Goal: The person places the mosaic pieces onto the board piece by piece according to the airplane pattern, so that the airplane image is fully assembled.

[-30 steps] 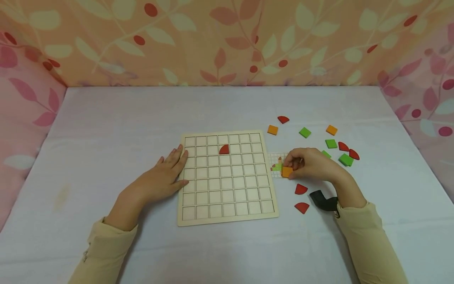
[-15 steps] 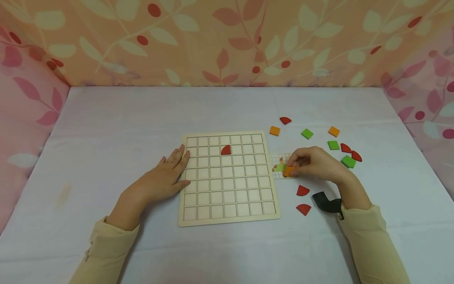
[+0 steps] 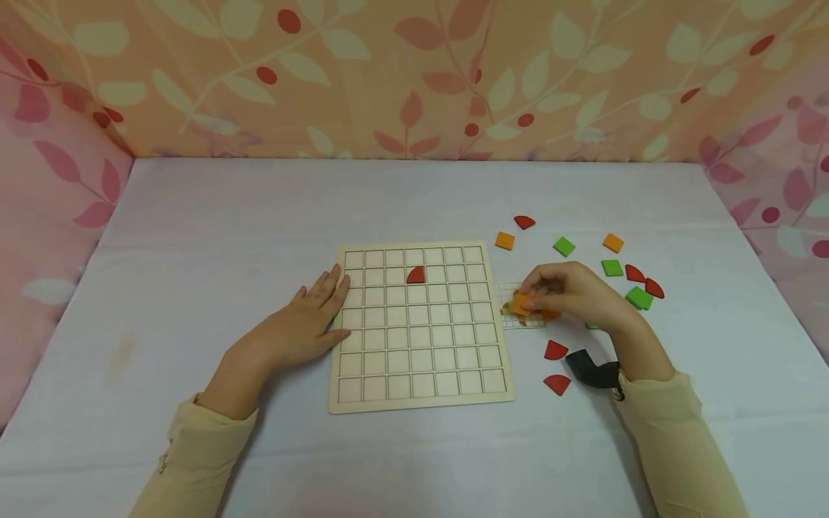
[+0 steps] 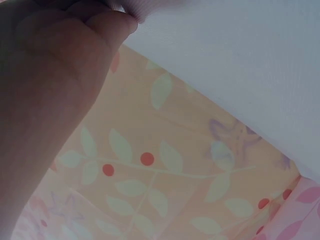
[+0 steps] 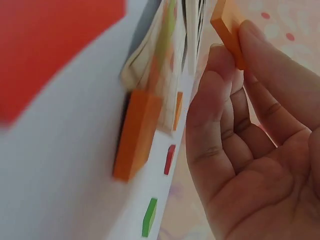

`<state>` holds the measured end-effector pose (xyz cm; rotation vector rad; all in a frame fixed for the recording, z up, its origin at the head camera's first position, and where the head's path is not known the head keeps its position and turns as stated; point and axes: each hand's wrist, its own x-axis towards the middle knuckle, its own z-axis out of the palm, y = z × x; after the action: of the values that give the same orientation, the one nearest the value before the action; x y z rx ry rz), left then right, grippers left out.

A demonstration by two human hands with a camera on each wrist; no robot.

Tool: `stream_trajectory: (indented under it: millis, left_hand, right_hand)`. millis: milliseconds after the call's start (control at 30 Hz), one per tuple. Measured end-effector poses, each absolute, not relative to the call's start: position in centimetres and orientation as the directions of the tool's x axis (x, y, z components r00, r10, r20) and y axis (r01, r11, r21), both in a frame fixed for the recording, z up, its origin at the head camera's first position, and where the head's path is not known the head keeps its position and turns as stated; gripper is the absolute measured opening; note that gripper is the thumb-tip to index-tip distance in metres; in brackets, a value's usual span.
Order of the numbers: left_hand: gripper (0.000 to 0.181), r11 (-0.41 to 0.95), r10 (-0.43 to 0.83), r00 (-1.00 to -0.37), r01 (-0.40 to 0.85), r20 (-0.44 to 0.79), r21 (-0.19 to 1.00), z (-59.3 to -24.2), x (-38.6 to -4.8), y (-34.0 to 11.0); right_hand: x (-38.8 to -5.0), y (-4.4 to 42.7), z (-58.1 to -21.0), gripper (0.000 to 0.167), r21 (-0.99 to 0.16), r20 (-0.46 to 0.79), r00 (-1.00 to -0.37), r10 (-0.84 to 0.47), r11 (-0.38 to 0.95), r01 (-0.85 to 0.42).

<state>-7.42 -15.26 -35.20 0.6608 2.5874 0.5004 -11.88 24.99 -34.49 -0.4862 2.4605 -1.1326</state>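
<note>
The person's right hand (image 3: 566,291) pinches an orange square tile (image 3: 520,303) between thumb and fingertips, over a white card printed with a grid and a small coloured pattern (image 3: 508,290). The right wrist view shows this tile lifted above the table, with a second orange square tile (image 5: 137,135) lying below the hand.

The left hand (image 3: 294,327) lies with its fingers extended and slightly spread, the fingertips resting on the left edge of a pale square wooden grid board (image 3: 421,338). On the board, a red quarter-circle tile (image 3: 416,275) sits in the second row from the far side, fourth column from the left. The card is at the board's right edge.

To the far right, red quarter-circles, orange squares and green square tiles (image 3: 564,247) lie scattered on the white cloth (image 3: 414,467). Two more red quarter-circles (image 3: 555,350) lie nearer, just beyond the black curved piece (image 3: 592,370) at the right wrist.
</note>
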Motion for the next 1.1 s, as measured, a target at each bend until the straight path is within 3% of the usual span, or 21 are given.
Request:
stream_trajectory:
  millis: [600,1100]
  left_hand:
    - [0.075,0.822,0.515,-0.797,0.356,-0.315,0.444,-35.3,-7.5,-15.3]
    - [0.075,0.825,0.515,-0.797,0.362,-0.316,0.433,-35.4,-7.4,-15.3]
  right_hand:
    - [-13.1,19.6,-33.6,0.011,-0.838,-0.191,-0.843,-0.502,0.531,-0.126]
    - [-14.7,14.6,-34.4,0.007,-0.830,-0.121,-0.809,-0.575,0.506,-0.235]
